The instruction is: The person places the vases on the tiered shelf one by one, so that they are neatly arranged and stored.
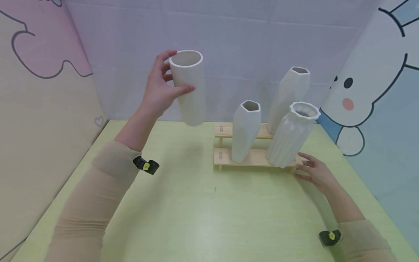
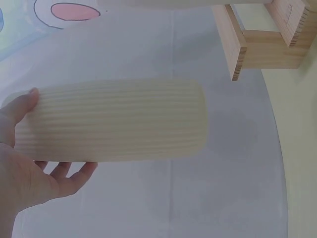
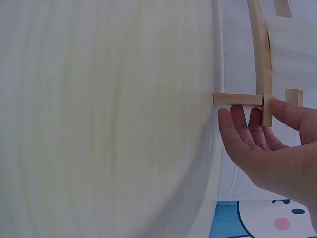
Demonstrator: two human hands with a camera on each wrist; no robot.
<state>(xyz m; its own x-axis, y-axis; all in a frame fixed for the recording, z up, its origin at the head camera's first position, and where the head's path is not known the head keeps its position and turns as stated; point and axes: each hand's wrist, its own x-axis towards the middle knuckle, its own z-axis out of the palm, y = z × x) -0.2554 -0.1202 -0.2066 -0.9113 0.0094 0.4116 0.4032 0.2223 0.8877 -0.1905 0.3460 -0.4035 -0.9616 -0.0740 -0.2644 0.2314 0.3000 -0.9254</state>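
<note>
My left hand [image 1: 160,85] grips a white cylindrical vase [image 1: 190,96] with fine vertical ribs, holding it in the air above the table. The thumb lies across its near side and the fingers wrap round the left side; the left wrist view shows the ribbed vase [image 2: 124,121] whole and apart from the stand. At the right end of the low two-step wooden stand [image 1: 226,157], my right hand [image 1: 315,173] holds the lower board. In the right wrist view, its thumb is on one face of the board [image 3: 266,111] and its fingers are on the other, beside the leg.
On the lower step stand a faceted white vase [image 1: 245,134] and a pleated white vase with a wavy rim [image 1: 288,138]. A taller faceted vase [image 1: 289,94] is on the upper step. Behind the pale table [image 1: 209,218] hangs a light cloth [image 1: 229,47]; printed panels flank it.
</note>
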